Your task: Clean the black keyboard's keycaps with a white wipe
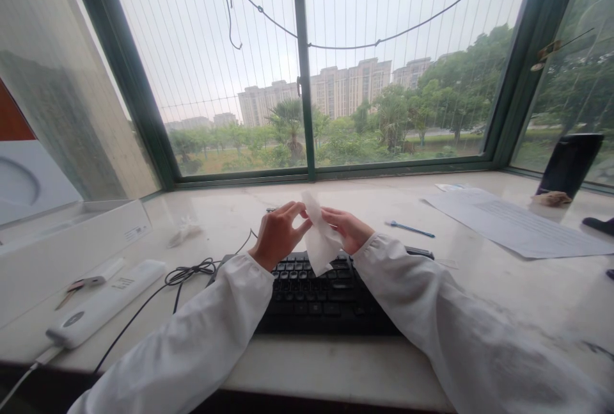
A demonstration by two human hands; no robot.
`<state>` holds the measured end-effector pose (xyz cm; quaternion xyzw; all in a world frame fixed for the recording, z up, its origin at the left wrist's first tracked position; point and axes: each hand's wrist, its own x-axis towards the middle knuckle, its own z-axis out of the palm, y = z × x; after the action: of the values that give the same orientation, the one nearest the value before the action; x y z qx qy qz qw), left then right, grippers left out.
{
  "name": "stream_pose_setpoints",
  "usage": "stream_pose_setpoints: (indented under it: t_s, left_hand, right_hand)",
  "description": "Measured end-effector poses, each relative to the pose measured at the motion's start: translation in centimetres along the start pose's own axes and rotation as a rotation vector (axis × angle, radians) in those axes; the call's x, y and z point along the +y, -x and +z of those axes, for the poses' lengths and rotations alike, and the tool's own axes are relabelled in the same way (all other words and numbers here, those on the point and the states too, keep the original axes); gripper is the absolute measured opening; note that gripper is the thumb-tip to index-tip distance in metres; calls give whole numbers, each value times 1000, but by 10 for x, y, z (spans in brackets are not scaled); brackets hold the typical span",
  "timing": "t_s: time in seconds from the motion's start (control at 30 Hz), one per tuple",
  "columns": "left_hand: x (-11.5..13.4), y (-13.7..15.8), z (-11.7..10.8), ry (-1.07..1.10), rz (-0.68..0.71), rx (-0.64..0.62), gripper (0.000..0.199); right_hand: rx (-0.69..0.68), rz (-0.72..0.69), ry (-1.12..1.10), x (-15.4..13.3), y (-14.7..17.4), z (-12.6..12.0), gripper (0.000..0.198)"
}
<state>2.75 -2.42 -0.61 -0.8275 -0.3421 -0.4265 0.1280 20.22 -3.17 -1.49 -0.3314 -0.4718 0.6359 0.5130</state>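
A thin white tissue [318,241] hangs between my two hands, above a black keyboard [307,308]. My left hand [279,233] is closed, thumb and fingers pinching the tissue's left edge near its top. On the other side, my right hand [349,227] has its fingers against the tissue and its thumb partly hidden behind it. The lower end of the tissue dangles over the keys. Both forearms, in white sleeves, cover the keyboard's left and right ends.
Left of the keyboard lie a coiled black cable [192,271], a white power strip [108,302] and a white box [77,254]. To the right are a blue pen [411,230], printed paper [518,222] and an upright dark phone [568,167]. A window rises behind the counter.
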Motion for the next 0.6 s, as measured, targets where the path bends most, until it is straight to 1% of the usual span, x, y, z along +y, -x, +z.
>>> stream_pose_setpoints:
  t_s: [0.07,0.17,0.27,0.37,0.43,0.6]
  left_hand:
    - [-1,1,1,-21,13,0,20]
    - [-1,1,2,-44,27,-3,21]
    - [-1,2,2,-36,32,-19,16]
    - [1,2,1,-2,31,-23,9]
    - [3,2,0,38,39,-15,14]
    - [5,3,-2,108,24,44,20]
  right_hand:
    - [19,-18,14,3,-2,-1,36]
    - [15,-85,17,6,-4,-3,41]
    - [43,-109,23,8,-5,-2,38]
    - [92,-64,-3,7,-4,1,25]
    - [120,-5,-44,6,-4,1,16]
    - [157,125,-84,2,-2,-1,15]
